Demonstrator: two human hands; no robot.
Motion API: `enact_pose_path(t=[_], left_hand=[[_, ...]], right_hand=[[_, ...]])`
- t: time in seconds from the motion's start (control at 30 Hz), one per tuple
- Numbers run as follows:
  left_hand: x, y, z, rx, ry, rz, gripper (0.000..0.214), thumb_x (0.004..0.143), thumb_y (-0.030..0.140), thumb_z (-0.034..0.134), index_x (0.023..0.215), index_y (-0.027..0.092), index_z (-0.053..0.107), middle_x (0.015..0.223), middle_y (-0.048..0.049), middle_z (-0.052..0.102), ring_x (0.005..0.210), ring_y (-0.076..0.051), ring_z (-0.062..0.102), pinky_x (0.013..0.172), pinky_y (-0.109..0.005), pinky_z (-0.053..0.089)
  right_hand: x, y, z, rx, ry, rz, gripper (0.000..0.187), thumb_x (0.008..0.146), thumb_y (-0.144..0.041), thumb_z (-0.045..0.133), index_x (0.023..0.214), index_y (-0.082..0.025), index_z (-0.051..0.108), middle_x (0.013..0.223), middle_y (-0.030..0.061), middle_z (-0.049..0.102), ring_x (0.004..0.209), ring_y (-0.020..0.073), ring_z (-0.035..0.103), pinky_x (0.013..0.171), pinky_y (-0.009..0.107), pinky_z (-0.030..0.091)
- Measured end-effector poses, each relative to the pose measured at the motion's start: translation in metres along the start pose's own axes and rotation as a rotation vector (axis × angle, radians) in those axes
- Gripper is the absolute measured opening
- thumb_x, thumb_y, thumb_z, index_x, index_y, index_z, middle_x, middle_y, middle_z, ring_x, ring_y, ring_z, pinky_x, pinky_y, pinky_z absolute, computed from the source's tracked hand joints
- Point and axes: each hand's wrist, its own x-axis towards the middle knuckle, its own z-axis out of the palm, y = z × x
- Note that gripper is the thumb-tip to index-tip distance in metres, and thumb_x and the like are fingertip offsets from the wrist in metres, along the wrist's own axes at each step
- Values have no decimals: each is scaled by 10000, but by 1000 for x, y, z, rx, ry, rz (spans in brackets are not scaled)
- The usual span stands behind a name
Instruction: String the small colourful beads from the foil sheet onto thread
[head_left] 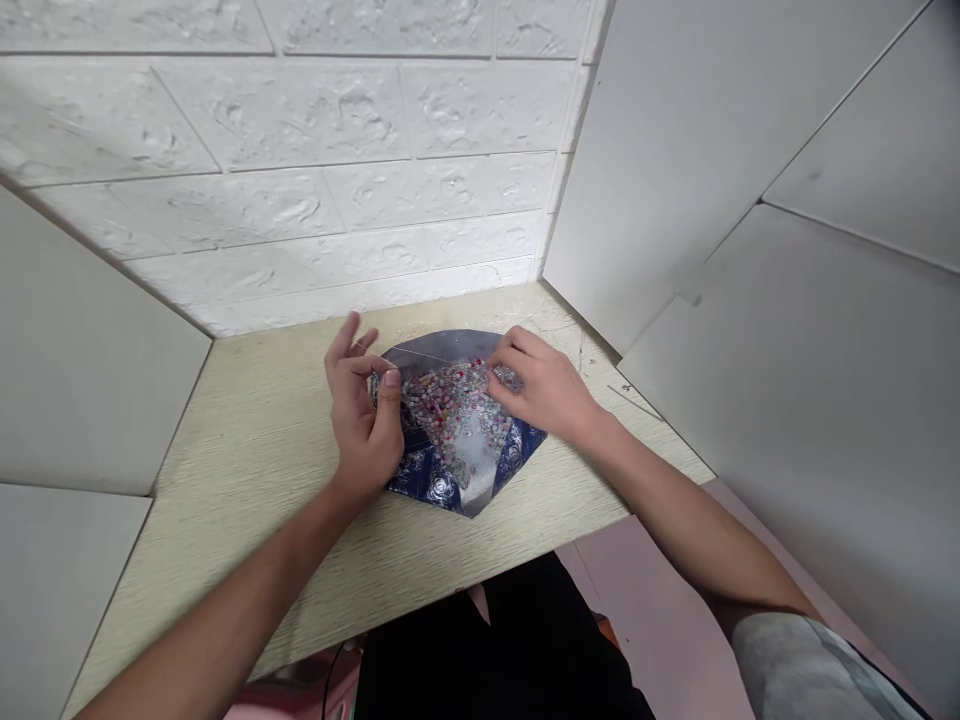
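A blue patterned cloth (517,452) lies on the pale wooden desk (247,450), with a heap of small clear, pink and red beads (461,415) spread over it. My left hand (365,420) hovers at the cloth's left edge, thumb and forefinger pinched together on something tiny, with a thin thread running from it toward the right. My right hand (544,385) rests on the right side of the bead heap, fingers curled down into the beads and pinching among them.
The desk sits in a corner, with a white textured brick wall (300,170) behind and plain white panels (712,200) on the right and left. The desk's front edge runs close to my lap.
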Motion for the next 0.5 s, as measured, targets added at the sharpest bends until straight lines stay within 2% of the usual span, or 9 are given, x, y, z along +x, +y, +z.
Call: enact_pose_path(t=[0.07,0.13,0.17,0.23,0.3,0.4,0.5], left_hand=[[-2,-1,-1,22,-122,11,47,928,249,519,913,211,541,1126,-60,612,1027,-185,600,940,-387,479],[-4,-2,-1,92,-287,48,42,913,216,538,901,202,576,867,-26,628,830,-149,610,776,-303,503],[-6,-3,-1,134,-361,81,40,903,197,550,899,198,590,822,-20,620,792,-142,601,734,-282,493],[-8,-4,0,191,-469,156,58,889,167,559,912,192,606,844,-28,630,803,-145,602,724,-275,485],[-10,-5,0,219,-519,201,80,891,163,546,930,190,611,886,-43,646,842,-160,611,741,-285,488],[-11,-6,2,249,-530,201,90,897,181,535,930,191,618,890,-45,654,837,-166,613,739,-291,488],[-10,-5,2,234,-525,142,93,904,198,530,928,190,620,864,-32,647,816,-157,609,733,-279,480]], right_hand=[[0,-2,-3,31,22,51,238,857,-193,470,1046,-175,613,1055,95,586,828,183,576,628,302,477],[-1,-4,-7,109,-44,28,380,832,-160,473,1201,-197,550,1237,96,538,802,158,587,617,294,487],[-1,-5,-9,157,-101,-10,444,822,-148,472,1259,-215,509,1292,86,517,798,148,593,623,291,494],[-1,-8,-11,239,-215,-96,490,830,-151,472,1311,-239,461,1280,64,549,840,151,609,678,301,512],[-1,-9,-10,278,-275,-150,419,869,-228,505,1288,-234,482,1177,56,618,932,180,614,770,339,517],[0,-8,-5,294,-297,-190,348,888,-394,572,1178,-201,560,1047,63,669,983,203,611,847,372,502],[1,-7,-1,275,-293,-210,247,941,-354,509,1105,-189,591,952,56,687,906,181,627,798,342,505]])
